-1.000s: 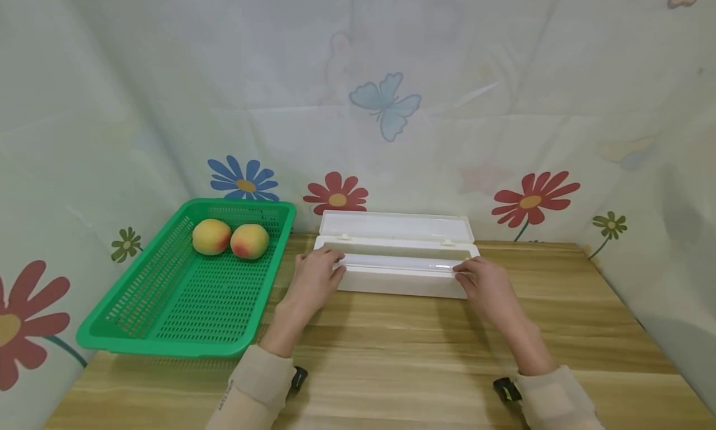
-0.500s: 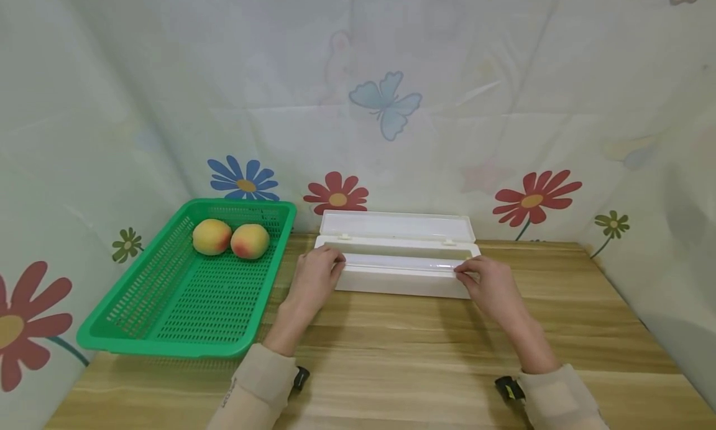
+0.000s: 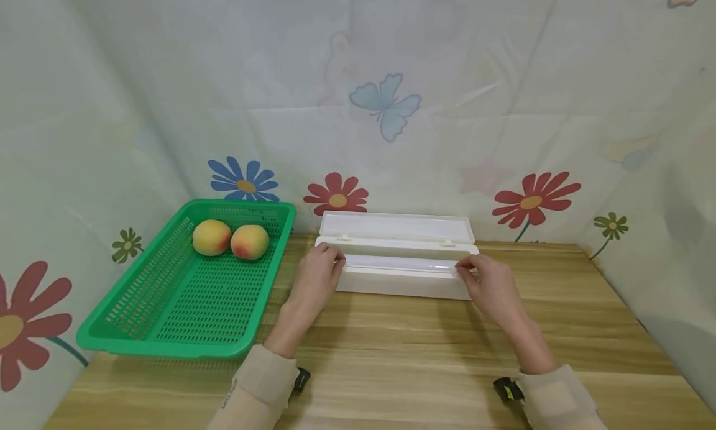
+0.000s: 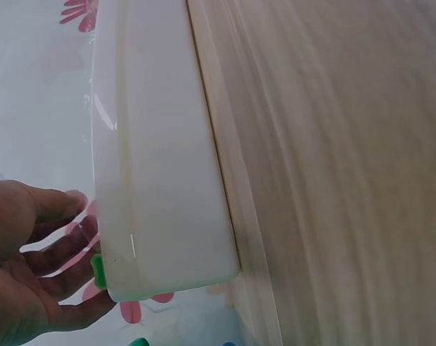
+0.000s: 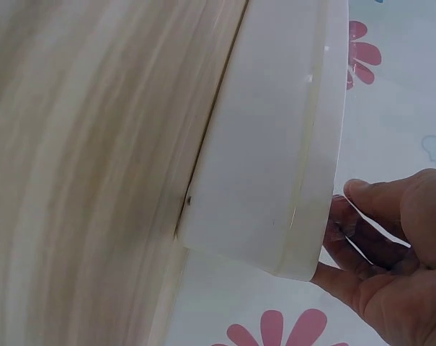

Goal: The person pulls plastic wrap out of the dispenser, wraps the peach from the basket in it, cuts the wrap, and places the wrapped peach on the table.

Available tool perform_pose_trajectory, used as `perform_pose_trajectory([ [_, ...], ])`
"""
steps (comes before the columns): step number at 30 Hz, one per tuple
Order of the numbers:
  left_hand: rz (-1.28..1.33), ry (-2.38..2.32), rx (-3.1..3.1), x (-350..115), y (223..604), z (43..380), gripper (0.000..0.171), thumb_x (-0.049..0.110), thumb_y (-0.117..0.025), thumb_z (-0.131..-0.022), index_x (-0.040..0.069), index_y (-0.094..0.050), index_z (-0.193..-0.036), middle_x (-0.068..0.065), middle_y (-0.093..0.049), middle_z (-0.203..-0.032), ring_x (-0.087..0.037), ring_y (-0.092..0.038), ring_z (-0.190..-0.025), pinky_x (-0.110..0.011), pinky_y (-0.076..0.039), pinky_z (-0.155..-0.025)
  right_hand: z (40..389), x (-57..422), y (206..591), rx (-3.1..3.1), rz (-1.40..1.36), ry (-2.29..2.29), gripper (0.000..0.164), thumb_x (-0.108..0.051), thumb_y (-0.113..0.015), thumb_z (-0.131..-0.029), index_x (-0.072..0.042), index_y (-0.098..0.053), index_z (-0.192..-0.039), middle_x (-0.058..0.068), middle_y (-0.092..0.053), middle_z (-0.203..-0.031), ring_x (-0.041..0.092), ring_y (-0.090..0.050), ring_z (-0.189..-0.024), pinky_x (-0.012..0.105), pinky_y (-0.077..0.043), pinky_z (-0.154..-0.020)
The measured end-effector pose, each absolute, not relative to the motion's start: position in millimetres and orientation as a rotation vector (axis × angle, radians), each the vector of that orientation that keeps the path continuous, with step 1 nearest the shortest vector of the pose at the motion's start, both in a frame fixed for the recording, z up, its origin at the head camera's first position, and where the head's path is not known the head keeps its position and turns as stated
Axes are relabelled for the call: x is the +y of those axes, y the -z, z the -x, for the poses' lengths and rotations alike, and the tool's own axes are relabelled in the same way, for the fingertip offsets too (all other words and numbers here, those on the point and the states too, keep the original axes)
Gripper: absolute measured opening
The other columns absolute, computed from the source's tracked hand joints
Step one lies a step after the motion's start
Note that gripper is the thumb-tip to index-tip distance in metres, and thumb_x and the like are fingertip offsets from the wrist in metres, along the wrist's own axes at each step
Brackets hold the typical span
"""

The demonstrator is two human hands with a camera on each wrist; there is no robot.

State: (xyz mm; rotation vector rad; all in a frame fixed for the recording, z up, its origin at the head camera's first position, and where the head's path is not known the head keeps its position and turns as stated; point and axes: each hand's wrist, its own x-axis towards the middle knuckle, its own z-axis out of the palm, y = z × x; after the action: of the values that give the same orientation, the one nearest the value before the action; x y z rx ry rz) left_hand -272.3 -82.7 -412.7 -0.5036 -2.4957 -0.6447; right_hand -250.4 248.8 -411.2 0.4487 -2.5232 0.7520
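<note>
A long white plastic wrap dispenser (image 3: 403, 285) lies on the wooden table, its lid (image 3: 397, 227) tipped back toward the wall. Inside is a pale, shiny roll of plastic wrap (image 3: 397, 264). My left hand (image 3: 315, 276) is at the dispenser's left end, and my right hand (image 3: 493, 288) is at the right end. With thumb and fingers, each hand pinches the clear wrap near the front rim. From the wrists, the left hand (image 4: 41, 259) and right hand (image 5: 390, 252) show behind the dispenser's wall (image 4: 160, 166), their fingertips partly hidden; the thin film is hard to make out.
To the left stands a green plastic basket (image 3: 257, 306) with two peaches, a left peach (image 3: 211, 237) and a right peach (image 3: 249, 242), near its back end. A flower-patterned cloth wall (image 3: 425, 163) rises right behind the dispenser. The wooden table (image 3: 391, 368) extends in front.
Both hands stay at the dispenser's ends and keep their pinch. The right fingertips have shifted very slightly inward. Basket, peaches and dispenser have not visibly moved.
</note>
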Motion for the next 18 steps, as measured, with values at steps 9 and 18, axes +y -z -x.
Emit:
perform_pose_trajectory([
  [9, 0.517, 0.732, -2.448, -83.9, 413.0, 273.0, 0.006, 0.002, -0.073, -0.095, 0.002, -0.068, -0.091, -0.012, -0.06, -0.095, -0.032, -0.061, -0.089, -0.043, -0.054, -0.08, 250.1, 247.8, 411.7, -2.485, -0.454, -0.781, 0.006, 0.009, -0.069, -0.093, 0.004, -0.069, -0.096, 0.014, -0.069, -0.09, 0.029, -0.065, -0.083, 0.048, -0.053, -0.072],
  [18, 0.572, 0.742, -2.455, -85.8, 409.0, 275.0, 0.006, 0.0, -0.071, -0.096, 0.002, -0.065, -0.096, -0.011, -0.065, -0.093, -0.031, -0.061, -0.089, -0.043, -0.053, -0.082, 253.5, 248.9, 413.8, -2.392, -0.482, -0.762, 0.019, 0.012, -0.072, -0.089, -0.001, -0.063, -0.1, 0.012, -0.068, -0.087, 0.027, -0.066, -0.079, 0.047, -0.052, -0.068],
])
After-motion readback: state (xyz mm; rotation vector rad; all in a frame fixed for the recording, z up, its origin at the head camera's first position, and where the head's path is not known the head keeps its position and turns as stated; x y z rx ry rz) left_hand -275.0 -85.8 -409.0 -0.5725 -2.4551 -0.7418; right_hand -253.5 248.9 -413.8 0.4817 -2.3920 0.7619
